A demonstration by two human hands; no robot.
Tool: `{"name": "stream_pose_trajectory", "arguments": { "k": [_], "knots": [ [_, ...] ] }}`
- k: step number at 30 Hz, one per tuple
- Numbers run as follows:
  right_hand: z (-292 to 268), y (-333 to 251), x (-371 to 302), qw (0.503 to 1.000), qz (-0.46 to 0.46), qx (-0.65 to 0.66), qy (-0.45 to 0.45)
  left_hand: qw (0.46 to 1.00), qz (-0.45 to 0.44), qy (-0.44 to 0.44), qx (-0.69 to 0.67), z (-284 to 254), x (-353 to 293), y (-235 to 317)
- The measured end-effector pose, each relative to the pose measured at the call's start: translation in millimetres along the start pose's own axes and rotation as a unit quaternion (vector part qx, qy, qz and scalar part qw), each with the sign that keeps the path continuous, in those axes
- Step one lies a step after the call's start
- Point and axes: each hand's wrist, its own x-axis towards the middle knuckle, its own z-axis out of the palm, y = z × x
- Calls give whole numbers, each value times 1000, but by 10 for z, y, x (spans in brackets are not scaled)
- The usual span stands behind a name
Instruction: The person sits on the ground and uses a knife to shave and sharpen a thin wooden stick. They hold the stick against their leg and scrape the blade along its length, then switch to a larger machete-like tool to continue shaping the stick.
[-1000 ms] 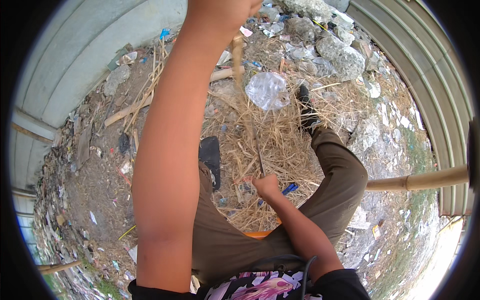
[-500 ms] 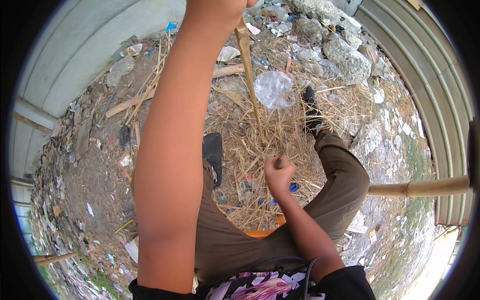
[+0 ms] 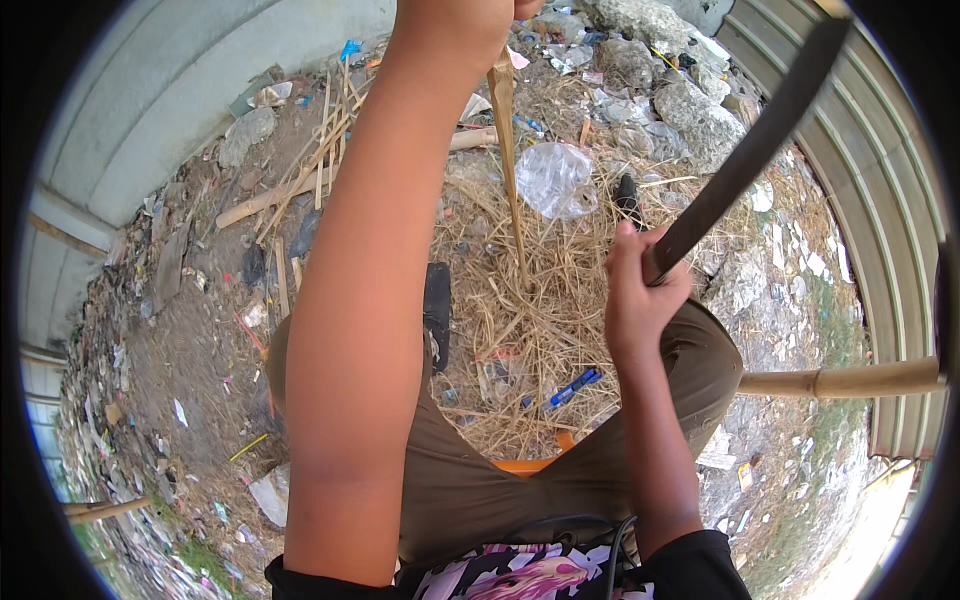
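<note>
My left hand point(image 3: 465, 28) is at the top edge, partly cut off by the frame. It is closed round the upper end of a split bamboo strip point(image 3: 507, 130), whose narrow end points down to the straw-covered ground. In my right hand point(image 3: 640, 305) is a machete point(image 3: 750, 155), gripped by its handle. The dark blade slants up and to the right, apart from the bamboo strip. Loose bamboo shavings point(image 3: 530, 320) are spread between my legs. A small blue tool point(image 3: 573, 390) lies on them; I cannot make out its kind.
A clear plastic sheet or bag point(image 3: 555, 180) lies beyond the shavings. Bamboo pieces point(image 3: 262, 203) rest at the left. Broken concrete chunks point(image 3: 695, 115) sit at the far right, near a corrugated metal wall point(image 3: 850, 190). A horizontal bamboo pole point(image 3: 835, 380) is beside my right knee.
My right hand has risen and moved right with the machete, its blade now in plain view. The blue tool shows more fully. My left hand and the bamboo strip have shifted slightly right.
</note>
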Motion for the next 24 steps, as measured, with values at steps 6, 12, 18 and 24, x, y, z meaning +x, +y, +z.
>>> {"name": "stream_pose_trajectory", "arguments": {
  "k": [6,12,18,24],
  "knots": [
    [-372,1617,-1238,776,576,-213,-141,998,-62,7,17,131,-18,112],
    [-196,683,-153,959,136,-242,-49,984,-94,45,-142,-366,43,13],
    [60,768,-316,995,-29,72,65,993,-78,58,-63,-303,-48,198],
    [-386,1796,-845,850,273,-429,-135,990,-57,-54,-120,-356,-58,153]
  ]
}}
